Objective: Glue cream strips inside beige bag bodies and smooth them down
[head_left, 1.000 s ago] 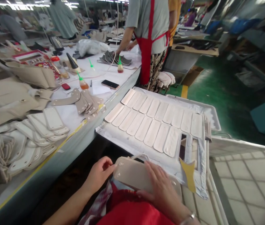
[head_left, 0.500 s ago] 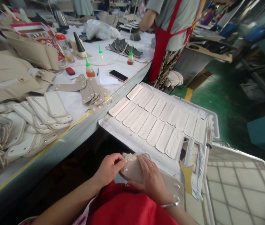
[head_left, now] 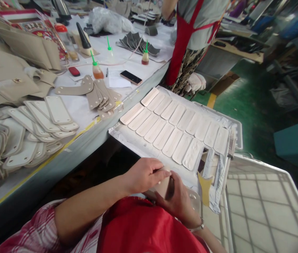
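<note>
The left hand (head_left: 146,173) pinched one end of the beige piece (head_left: 164,187) while the right hand (head_left: 179,199) clasped it, seemingly to hold it bent.

1 phone (head_left: 131,77) lies beside white paper (head_left: 117,80), with 1 red-capped jar (head_left: 66,41) farther back.

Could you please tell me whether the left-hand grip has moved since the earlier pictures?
Yes: the left-hand grip has moved to the right, closer to the yellow notched piece on the white-covered board.

Glossy red apron (head_left: 149,228), red-and-white plaid sleeve (head_left: 37,225), silvery wrist bracelet (head_left: 202,224)
</note>
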{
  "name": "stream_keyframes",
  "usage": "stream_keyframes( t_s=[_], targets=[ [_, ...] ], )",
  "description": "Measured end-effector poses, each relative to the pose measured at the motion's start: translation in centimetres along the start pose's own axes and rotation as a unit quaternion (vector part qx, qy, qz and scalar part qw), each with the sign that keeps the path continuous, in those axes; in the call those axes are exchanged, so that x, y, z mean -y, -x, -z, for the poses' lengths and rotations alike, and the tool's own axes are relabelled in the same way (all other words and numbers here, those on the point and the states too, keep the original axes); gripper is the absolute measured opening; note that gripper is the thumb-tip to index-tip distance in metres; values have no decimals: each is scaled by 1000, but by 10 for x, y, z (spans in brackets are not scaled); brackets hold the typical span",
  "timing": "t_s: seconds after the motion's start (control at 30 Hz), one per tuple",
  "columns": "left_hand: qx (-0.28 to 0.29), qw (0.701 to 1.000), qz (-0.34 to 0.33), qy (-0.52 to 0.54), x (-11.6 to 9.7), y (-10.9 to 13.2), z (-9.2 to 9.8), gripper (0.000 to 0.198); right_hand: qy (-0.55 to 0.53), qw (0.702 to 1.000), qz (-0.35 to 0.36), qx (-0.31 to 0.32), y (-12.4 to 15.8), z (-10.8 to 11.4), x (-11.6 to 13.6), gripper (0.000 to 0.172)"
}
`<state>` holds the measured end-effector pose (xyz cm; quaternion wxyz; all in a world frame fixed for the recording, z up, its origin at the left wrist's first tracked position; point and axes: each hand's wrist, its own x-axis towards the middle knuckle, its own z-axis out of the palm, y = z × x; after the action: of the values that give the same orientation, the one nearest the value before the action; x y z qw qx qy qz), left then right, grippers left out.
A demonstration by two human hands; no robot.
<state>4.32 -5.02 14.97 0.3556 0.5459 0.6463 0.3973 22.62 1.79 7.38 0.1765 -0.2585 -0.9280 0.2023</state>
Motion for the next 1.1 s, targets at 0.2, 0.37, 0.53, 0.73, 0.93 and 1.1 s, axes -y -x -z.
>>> stream_keyframes(
  t_s=[0.2, 0.37, 0.53, 0.73, 0.93, 1.1],
  targets=[
    [0, 999, 33, 21, 1, 5, 2, 37, 64, 993, 26, -99, 5, 3, -1, 88],
    [-28, 986, 167, 11, 43, 38, 7, 37, 72, 992, 82, 68, -7, 1, 1, 84],
    [-84, 975, 204, -30, 66, 51, 4, 36, 79, 989, 92, 90, -10, 0, -2, 83],
    [-59, 964, 254, 54, 71, 52, 4, 36, 73, 989, 90, 95, -12, 0, 0, 83],
    [-82, 958, 264, 72, 74, 54, -1, 32, 78, 987, 108, 87, -18, 0, 4, 83],
    [-104, 961, 254, 41, 73, 52, -3, 27, 105, 985, 117, 71, -21, -1, 4, 75]
  ],
)
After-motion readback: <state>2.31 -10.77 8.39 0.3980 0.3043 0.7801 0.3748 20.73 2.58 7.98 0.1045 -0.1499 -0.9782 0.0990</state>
